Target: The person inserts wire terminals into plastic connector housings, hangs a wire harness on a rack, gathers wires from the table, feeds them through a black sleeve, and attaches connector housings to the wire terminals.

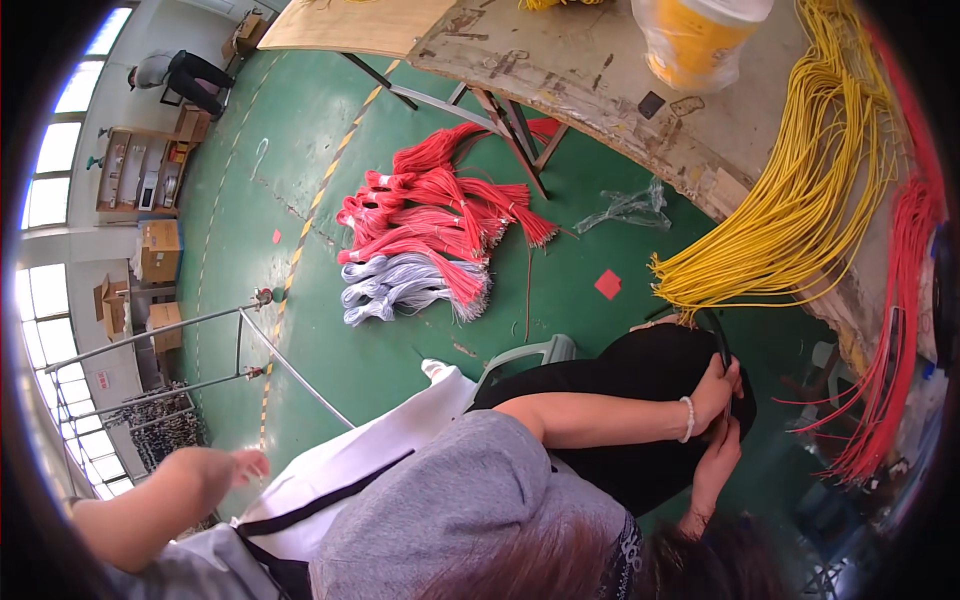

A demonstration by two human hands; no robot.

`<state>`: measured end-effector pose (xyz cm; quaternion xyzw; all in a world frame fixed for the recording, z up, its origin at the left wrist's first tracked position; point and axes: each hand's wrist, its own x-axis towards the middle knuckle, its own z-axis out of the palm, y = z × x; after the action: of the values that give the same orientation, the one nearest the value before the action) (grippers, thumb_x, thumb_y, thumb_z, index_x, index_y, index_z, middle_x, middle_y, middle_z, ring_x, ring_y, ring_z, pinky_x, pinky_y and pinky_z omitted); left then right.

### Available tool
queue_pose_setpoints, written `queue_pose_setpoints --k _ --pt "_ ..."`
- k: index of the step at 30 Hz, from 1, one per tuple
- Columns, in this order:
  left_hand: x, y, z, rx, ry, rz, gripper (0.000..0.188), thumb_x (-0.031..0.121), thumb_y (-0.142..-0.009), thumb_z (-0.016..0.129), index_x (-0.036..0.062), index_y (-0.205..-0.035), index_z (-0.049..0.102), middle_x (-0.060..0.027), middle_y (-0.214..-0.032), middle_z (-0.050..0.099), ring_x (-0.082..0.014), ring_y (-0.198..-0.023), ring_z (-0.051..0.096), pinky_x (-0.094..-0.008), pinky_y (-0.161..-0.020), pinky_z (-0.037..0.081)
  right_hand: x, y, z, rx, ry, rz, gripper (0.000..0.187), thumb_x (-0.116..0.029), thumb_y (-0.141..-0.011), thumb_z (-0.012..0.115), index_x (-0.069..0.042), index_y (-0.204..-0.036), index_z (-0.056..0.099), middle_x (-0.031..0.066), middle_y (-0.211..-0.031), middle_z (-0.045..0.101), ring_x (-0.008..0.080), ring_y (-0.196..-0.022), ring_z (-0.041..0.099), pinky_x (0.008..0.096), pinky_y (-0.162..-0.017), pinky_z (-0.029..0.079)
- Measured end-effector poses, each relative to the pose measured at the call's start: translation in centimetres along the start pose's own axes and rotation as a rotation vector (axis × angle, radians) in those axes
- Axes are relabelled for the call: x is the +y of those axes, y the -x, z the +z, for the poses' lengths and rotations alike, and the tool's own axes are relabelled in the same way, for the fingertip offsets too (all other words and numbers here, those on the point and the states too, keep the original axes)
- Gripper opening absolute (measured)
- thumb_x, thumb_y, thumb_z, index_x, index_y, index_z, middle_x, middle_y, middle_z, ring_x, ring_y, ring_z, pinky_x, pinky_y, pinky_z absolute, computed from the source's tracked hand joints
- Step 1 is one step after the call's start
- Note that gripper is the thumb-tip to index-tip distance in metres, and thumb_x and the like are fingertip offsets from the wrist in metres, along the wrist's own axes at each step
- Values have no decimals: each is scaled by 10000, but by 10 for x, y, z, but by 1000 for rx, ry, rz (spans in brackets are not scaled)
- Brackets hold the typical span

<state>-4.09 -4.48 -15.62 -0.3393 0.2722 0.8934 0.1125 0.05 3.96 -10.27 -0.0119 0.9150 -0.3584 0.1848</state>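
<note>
My left hand (715, 394), with a pale bead bracelet (687, 418) at the wrist, is closed around a thin, dark curved strip (725, 345). I cannot make out its exact kind. Just below, my right hand (718, 458) has its fingers closed at the strip's lower end, close against the left. Both hands rest over my black-trousered lap (610, 385). Yellow wires (780, 210) hang over the table edge beyond my hands, and loose red wires (890, 350) hang to their right.
Red wire bundles (430, 215) and white ones (405, 285) lie on the green floor. A worn table (560, 60) carries a yellow bucket (690, 45). At left, another person's arm (150, 505) reaches near a metal frame (240, 312). Someone else bends by the far wall.
</note>
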Motion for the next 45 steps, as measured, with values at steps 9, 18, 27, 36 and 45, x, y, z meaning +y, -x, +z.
queue_pose_setpoints --k 9,18,27,36,45 --pt "-10 11 -5 -34 104 -20 113 226 -1006 385 115 -994 372 -1 -736 406 -113 -672 435 -262 -639 416 -26 3 3 113 416 -36 203 -154 -951 432 -11 -1003 566 222 -862 617 414 -777 597 454 -629 434" --pt "16 13 -9 -1 55 49 174 274 -1005 397 103 -974 392 -4 -727 413 -117 -681 441 -253 -682 405 -1 17 10 98 45 -156 235 -168 -952 436 -7 -1059 570 207 -924 636 383 -804 621 426 -664 459" --pt "-8 42 -10 -97 60 -31 154 256 -1003 403 107 -967 383 -1 -756 429 -113 -711 448 -260 -683 409 -41 22 12 136 215 -1 283 -167 -945 439 -47 -1184 530 210 -918 634 406 -832 606 453 -671 454" --pt "-7 57 -17 -112 -69 54 212 297 -987 429 86 -976 404 -7 -693 432 -107 -675 457 -261 -652 415 -40 45 15 191 263 -93 312 -185 -958 407 -21 -1189 538 241 -1006 615 427 -898 584 443 -708 451" --pt "19 43 -30 -78 -72 167 219 300 -1005 387 85 -967 375 -18 -729 438 -118 -680 458 -261 -683 415 -1 47 20 75 351 -51 253 -162 -951 432 11 -1098 542 245 -846 610 438 -766 568 473 -616 401"
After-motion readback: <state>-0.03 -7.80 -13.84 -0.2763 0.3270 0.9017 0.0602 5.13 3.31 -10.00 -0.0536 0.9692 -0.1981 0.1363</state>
